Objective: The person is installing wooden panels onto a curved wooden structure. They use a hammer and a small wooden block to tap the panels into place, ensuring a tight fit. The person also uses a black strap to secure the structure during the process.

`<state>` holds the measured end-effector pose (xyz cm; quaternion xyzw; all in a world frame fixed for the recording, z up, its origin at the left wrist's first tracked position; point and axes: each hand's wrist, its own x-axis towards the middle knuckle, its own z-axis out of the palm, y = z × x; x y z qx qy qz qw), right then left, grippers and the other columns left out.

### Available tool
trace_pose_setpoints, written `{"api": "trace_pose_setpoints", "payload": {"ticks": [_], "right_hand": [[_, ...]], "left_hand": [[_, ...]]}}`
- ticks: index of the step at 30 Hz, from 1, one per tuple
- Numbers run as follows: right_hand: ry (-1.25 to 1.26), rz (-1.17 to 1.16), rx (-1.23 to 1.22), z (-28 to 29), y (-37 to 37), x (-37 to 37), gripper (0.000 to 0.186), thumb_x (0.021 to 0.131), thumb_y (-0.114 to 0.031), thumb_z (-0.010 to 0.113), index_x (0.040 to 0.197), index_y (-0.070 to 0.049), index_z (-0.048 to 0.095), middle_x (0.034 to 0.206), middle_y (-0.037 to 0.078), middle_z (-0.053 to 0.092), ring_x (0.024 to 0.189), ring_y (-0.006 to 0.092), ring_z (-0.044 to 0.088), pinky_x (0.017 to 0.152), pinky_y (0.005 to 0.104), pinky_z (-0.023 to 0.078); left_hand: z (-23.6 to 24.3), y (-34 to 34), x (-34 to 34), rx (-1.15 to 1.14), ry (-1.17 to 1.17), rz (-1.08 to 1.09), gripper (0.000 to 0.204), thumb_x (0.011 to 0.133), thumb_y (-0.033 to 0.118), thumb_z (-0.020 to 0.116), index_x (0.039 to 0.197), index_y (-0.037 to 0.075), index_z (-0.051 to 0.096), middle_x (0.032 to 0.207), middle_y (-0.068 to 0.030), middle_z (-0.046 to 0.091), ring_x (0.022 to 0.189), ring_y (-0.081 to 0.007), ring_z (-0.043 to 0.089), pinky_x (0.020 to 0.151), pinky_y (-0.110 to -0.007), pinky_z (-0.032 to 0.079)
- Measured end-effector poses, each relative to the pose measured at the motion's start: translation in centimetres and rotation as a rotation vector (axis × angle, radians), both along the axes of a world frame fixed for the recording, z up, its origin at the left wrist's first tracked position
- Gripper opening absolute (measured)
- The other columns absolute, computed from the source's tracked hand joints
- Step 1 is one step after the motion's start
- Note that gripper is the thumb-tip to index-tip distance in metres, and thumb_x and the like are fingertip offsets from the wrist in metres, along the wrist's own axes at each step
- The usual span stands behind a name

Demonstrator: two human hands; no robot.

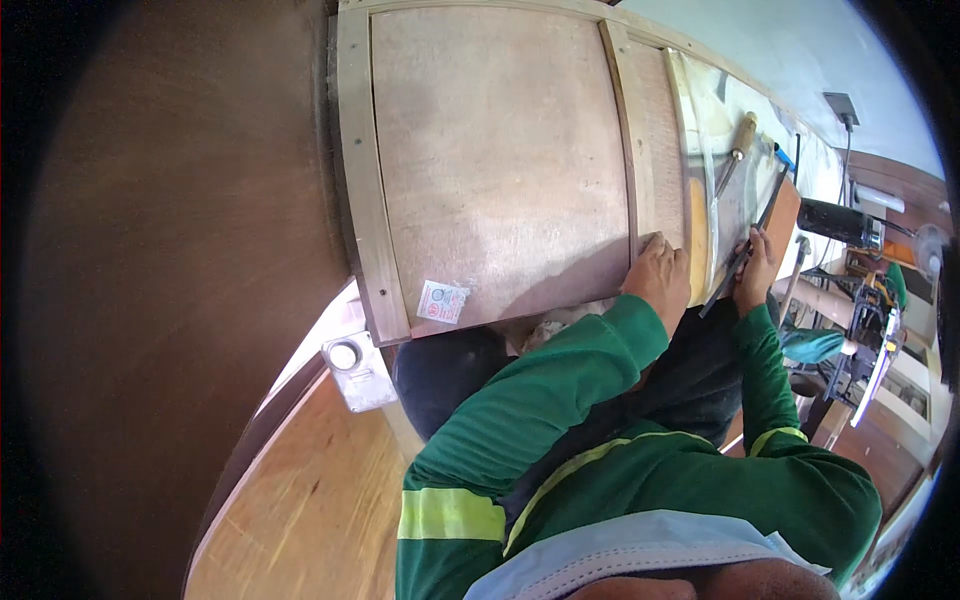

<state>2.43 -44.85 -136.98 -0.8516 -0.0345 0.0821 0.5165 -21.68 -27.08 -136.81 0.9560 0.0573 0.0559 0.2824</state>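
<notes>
My left hand (660,275) lies at the near edge of a framed plywood panel (500,160), fingers curled down beside its wooden crosspiece (628,130). Whether it pinches something under the fingers is hidden. Next to it is a yellowish wood strip (697,235). My right hand (757,270) is closed around a long, thin dark bar, like a file (714,296), slanting from near my lap toward the far right. Just beyond that hand is a flat orange-brown piece (783,215). A tool with a wooden handle (745,135) and metal shank lies past both hands.
A blue-handled tool (784,157) and a black cylinder (838,222) are at the right. A grey metal box (360,372) with a round knob is by the panel's left corner. Another person's green sleeve (810,345) shows near a machine (875,335) at far right.
</notes>
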Motion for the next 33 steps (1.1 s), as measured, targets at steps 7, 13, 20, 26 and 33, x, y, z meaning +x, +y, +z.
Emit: {"api": "trace_pose_setpoints", "payload": {"ticks": [7,13,20,26,33], "right_hand": [[-0.012,-0.001,-0.01,0.2,0.7,-0.2,0.024,0.101,-0.027,0.065,0.115,-0.007,0.064,0.067,0.003,0.063,0.038,0.0074,0.043,0.036,0.023,0.033],[0.046,-0.034,0.101,-0.8,-1.9,-1.0,0.037,0.102,-0.03,0.063,0.131,-0.006,0.064,0.08,0.0,0.061,0.055,0.0056,0.048,0.043,0.0217,0.035],[0.039,0.126,-0.217,1.9,2.6,-0.9,0.053,0.102,-0.027,0.063,0.137,0.01,0.047,0.094,0.013,0.066,0.064,0.016,0.066,0.055,0.0309,0.056],[-0.518,0.116,-0.3,6.0,-5.2,-0.3,0.046,0.098,-0.024,0.07,0.13,0.006,0.056,0.095,0.016,0.069,0.075,0.0223,0.068,0.068,0.0345,0.057],[-0.438,-0.139,-0.993,1.0,-20.1,11.9,0.062,0.094,-0.038,0.07,0.131,0.008,0.053,0.114,0.032,0.067,0.108,0.0443,0.068,0.094,0.0504,0.054]], "left_hand": [[-1.0,-0.4,0.2,-0.025,-0.069,0.075,0.026,0.095,0.011,0.054,0.106,-0.004,0.072,0.107,-0.0185,0.068,0.118,-0.0345,0.063,0.119,-0.044,0.038],[-1.9,-0.9,0.6,-0.29,-0.069,0.111,0.017,0.087,0.013,0.063,0.093,-0.001,0.071,0.096,-0.0177,0.07,0.106,-0.0365,0.064,0.102,-0.047,0.047],[0.9,4.0,0.5,-0.123,-0.018,-0.182,0.052,0.083,0.024,0.081,0.126,-0.001,0.066,0.119,-0.0195,0.065,0.116,-0.0393,0.06,0.103,-0.048,0.047],[1.9,4.4,1.6,-0.128,-0.011,-0.257,0.046,0.092,0.023,0.072,0.131,0.001,0.065,0.115,-0.0196,0.065,0.109,-0.04,0.062,0.095,-0.048,0.049],[2.7,3.8,3.7,-0.206,-0.109,-0.178,0.034,0.098,0.017,0.064,0.13,0.004,0.067,0.101,-0.0184,0.065,0.094,-0.0379,0.064,0.082,-0.044,0.052]]}}
